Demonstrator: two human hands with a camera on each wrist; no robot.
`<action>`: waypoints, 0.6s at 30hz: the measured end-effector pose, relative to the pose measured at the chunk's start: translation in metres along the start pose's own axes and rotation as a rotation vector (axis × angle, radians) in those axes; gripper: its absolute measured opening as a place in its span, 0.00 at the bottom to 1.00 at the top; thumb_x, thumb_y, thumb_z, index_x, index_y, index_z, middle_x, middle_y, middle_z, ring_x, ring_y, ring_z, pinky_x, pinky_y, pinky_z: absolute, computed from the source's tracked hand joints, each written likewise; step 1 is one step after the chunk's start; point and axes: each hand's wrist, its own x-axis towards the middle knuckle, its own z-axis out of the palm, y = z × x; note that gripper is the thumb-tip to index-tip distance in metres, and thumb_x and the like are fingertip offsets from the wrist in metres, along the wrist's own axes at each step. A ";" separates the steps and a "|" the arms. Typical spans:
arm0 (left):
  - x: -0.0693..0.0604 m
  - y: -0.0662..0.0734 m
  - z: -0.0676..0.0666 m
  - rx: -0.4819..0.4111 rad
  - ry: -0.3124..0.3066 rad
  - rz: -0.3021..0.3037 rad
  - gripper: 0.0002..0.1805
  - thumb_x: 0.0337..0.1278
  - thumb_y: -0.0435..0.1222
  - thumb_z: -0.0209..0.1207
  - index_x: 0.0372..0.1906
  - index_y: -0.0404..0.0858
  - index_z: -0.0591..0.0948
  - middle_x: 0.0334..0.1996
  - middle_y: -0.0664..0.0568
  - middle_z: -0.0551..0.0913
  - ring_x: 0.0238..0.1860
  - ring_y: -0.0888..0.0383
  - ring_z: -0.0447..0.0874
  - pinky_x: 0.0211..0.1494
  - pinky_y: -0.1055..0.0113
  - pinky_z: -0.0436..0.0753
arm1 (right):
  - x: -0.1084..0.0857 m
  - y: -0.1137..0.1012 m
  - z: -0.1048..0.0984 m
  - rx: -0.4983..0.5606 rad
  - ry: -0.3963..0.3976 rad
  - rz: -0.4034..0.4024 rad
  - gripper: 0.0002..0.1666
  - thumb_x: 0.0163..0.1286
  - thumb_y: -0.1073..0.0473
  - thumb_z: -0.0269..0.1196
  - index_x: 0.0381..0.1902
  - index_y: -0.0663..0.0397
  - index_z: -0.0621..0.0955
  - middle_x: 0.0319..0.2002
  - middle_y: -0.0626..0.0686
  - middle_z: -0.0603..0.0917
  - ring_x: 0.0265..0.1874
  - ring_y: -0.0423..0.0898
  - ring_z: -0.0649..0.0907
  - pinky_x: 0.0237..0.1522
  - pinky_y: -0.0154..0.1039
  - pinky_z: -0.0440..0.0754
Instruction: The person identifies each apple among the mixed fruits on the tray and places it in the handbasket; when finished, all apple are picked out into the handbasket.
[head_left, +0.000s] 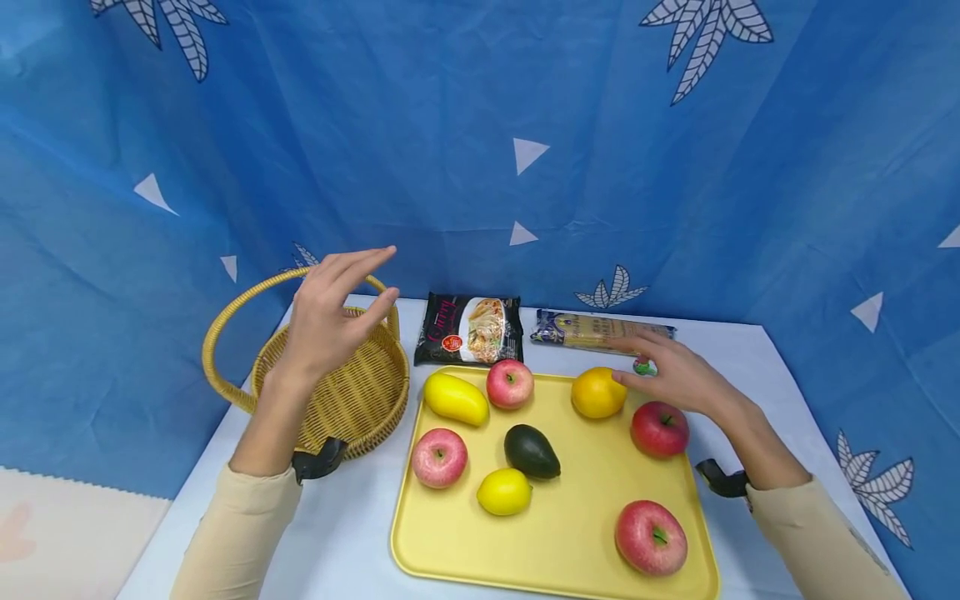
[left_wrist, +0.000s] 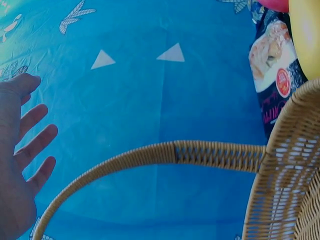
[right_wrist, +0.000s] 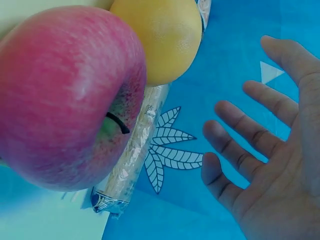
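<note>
Hovering over the yellow tray (head_left: 570, 533)'s far right corner, the right hand (head_left: 678, 375) is nearest the orange (head_left: 596, 393) in the head view. Orange sits on the tray near its far edge; thumb tip overlaps the fruit's right side there, contact not certain from this angle. Fingers extended and a bit bent, nothing in grip. Red apple (head_left: 660, 429) lies just on the near side of that hand; the noodle packet (head_left: 570, 331) is on the table (head_left: 330, 533) beyond the tray, partly hidden by the fingers. Left hand (head_left: 330, 312) is up over the basket (head_left: 352, 408), thumb apart from fingers, empty; basket stands left of the tray. Step reads as pre-grasp at the orange. A pick there would call for the right hand to come down and curl round the fruit.

Left wrist view: fingers spread, holding nothing, apart from the basket handle (left_wrist: 125, 152), which arches past below and right. Bowl of the basket at the right edge.

Right wrist view: fingers splayed, slightly bent, palm bare. Orange shows across a gap from the fingertips, behind an apple close to the camera. No hold on either fruit.
</note>
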 end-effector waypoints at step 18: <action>-0.018 -0.019 -0.037 0.048 0.103 -0.101 0.27 0.54 0.33 0.71 0.62 0.45 0.83 0.58 0.51 0.84 0.58 0.47 0.79 0.57 0.49 0.74 | -0.020 0.014 -0.003 0.040 0.045 0.044 0.40 0.65 0.30 0.63 0.69 0.44 0.76 0.55 0.53 0.80 0.48 0.53 0.78 0.40 0.50 0.85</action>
